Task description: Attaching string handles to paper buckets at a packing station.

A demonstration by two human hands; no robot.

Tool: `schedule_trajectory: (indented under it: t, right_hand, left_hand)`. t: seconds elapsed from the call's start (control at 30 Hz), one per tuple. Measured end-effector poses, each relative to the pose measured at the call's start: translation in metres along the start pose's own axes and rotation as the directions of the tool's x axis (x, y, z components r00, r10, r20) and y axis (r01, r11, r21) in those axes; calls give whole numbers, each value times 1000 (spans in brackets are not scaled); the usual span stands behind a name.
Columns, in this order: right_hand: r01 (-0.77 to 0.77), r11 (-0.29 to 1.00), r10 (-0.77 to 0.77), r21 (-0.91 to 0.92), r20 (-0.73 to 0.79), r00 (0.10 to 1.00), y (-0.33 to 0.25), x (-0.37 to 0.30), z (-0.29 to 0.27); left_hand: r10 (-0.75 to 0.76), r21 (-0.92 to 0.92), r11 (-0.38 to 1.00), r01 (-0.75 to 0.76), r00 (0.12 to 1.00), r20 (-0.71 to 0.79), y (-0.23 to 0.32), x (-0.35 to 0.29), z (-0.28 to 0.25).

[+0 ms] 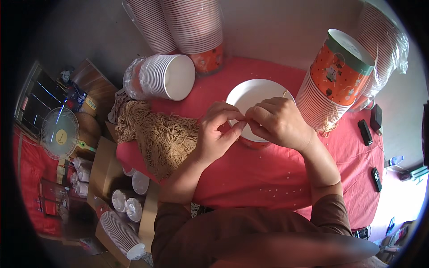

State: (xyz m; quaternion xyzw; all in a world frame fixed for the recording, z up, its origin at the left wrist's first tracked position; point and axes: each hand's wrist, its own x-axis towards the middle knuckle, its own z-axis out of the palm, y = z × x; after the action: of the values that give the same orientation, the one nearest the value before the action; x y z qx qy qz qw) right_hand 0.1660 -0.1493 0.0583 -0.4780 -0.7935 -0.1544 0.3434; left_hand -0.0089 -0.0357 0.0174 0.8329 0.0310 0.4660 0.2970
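Table front: red tablecloth (241, 181), sprinkled with small white specks (282, 191) on the near side of the open bucket.
Left hand: (215, 134) at the near left of the open bucket, forefinger and thumb bent toward each other, their tips up against the right fingertips. Whether they grip anything, I cannot tell.
Right hand: (280, 123) over the open bucket's near right side, fingers curled in, thumb and forefinger drawn together at the left fingertips. Whatever might lie between them is hidden or too fine to see.
Open bucket: (251, 90) mouth up on the cloth, behind and partly beneath both hands. A wisp of tan cord (285, 93) shows at its far right rim, so I judge this one begun but unfinished.
Cord heap: (169, 145) left of the open bucket, a large tangled pile; plenty seems unused.
Right stack: (318, 99) right of the open bucket, nested upside down, loose cord ends (330, 121) hanging at its lower edge. These look like finished ones.
Left stack: (166, 77) beyond the open bucket to its left, lying sideways, partly wrapped. No cord shows on it, so apparently untouched.
Tall wrapped stacks: (191, 27) farthest behind the open bucket, leftward, also apparently waiting.
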Motion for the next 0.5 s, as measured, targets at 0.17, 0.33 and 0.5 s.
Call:
schedule_trajectory:
  t: [0.17, 0.33, 0.5]
  right_hand:
    - [27, 1000, -27, -2, -49, 998, -2, 0, 3]
    - [54, 997, -57, -49, -50, 997, -1, 0, 3]
    - [70, 991, -77, -118, -51, 996, 1, 1, 0]
  left_hand:
    - [-70, -76, 995, 70, 998, 8, 0, 0, 1]
    - [-87, -117, 989, 89, 996, 24, -5, -1, -6]
    - [-111, -51, 992, 114, 992, 67, -6, -1, -7]
